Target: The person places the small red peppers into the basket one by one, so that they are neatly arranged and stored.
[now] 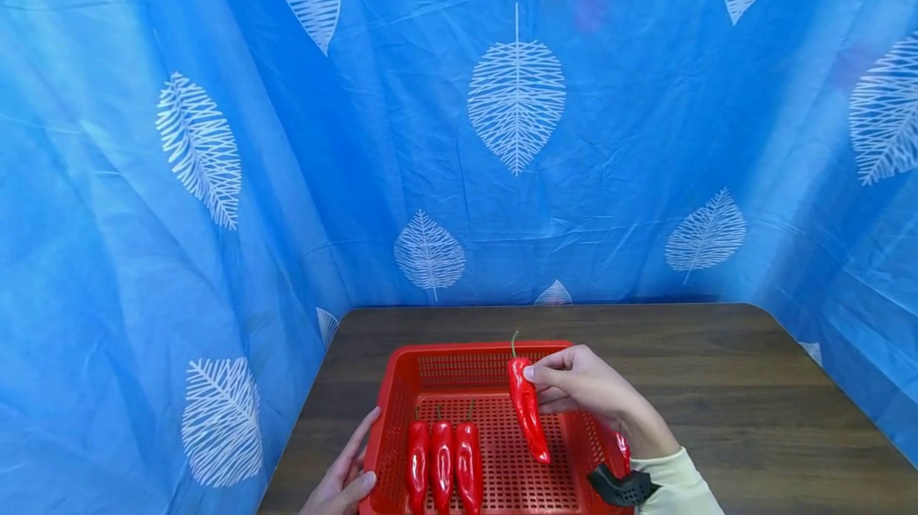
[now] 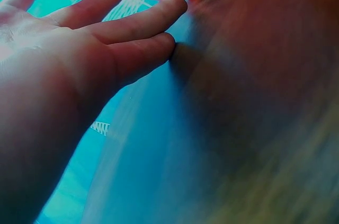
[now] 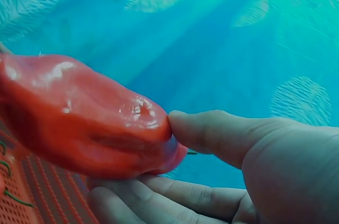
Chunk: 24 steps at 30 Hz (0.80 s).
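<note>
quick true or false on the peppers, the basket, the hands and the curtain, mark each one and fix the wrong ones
1. The right hand holds a red pepper between thumb and fingers. True.
2. In the head view, the held pepper has its stalk end lowest. False: its green stem is at the upper end.
3. The left hand is at the left side of the red basket. True.
4. Six peppers lie in a row inside the basket. False: three peppers show there, side by side.
5. The blue curtain has white leaf prints. True.
</note>
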Available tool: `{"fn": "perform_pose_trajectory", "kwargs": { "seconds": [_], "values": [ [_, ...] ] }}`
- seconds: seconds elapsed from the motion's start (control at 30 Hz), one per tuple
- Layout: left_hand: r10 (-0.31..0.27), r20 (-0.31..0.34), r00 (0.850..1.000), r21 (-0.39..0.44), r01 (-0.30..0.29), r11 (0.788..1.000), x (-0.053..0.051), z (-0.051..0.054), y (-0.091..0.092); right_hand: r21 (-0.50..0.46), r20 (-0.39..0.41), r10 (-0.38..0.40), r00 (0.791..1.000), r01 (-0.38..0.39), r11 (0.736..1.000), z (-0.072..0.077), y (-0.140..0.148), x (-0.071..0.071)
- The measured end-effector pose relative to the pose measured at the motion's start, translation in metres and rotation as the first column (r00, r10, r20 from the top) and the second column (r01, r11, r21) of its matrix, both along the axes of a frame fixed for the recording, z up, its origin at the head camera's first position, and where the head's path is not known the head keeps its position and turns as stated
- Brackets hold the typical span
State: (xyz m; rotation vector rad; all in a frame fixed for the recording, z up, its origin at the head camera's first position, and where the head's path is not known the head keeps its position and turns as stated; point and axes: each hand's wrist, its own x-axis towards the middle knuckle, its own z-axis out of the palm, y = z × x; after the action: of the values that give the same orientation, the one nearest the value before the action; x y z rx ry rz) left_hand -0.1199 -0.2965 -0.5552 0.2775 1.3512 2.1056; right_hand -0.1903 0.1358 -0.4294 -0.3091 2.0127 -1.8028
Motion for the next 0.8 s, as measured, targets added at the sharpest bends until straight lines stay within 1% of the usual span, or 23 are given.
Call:
{"fn": "perform_pose_trajectory", "kwargs": {
  "seconds": [0.17, 0.37, 0.53, 0.7, 0.8],
  "values": [
    [0.013, 0.006, 1.000, -0.006, -0.013, 1.000, 0.000, 0.001, 0.001, 0.037, 0.003, 0.016, 1.000, -0.016, 0.999, -0.002, -0.021, -0.005],
    [0.025, 0.006, 1.000, -0.030, -0.025, 0.999, 0.001, 0.003, 0.003, 0.099, 0.014, 0.034, 0.999, -0.035, 0.994, -0.010, -0.034, -0.008],
    [0.032, -0.008, 0.999, -0.049, -0.032, 0.998, 0.000, 0.005, 0.004, 0.156, 0.012, 0.034, 0.999, -0.035, 0.987, -0.021, -0.042, -0.013],
    [0.016, -0.022, 1.000, -0.037, -0.016, 0.999, 0.001, 0.004, 0.003, 0.199, 0.025, 0.014, 1.000, -0.018, 0.980, -0.034, -0.049, -0.014],
    [0.015, -0.013, 1.000, -0.028, -0.016, 0.999, 0.002, 0.004, 0.001, 0.230, 0.033, 0.013, 0.999, -0.021, 0.973, -0.041, -0.054, -0.013]
  ]
}}
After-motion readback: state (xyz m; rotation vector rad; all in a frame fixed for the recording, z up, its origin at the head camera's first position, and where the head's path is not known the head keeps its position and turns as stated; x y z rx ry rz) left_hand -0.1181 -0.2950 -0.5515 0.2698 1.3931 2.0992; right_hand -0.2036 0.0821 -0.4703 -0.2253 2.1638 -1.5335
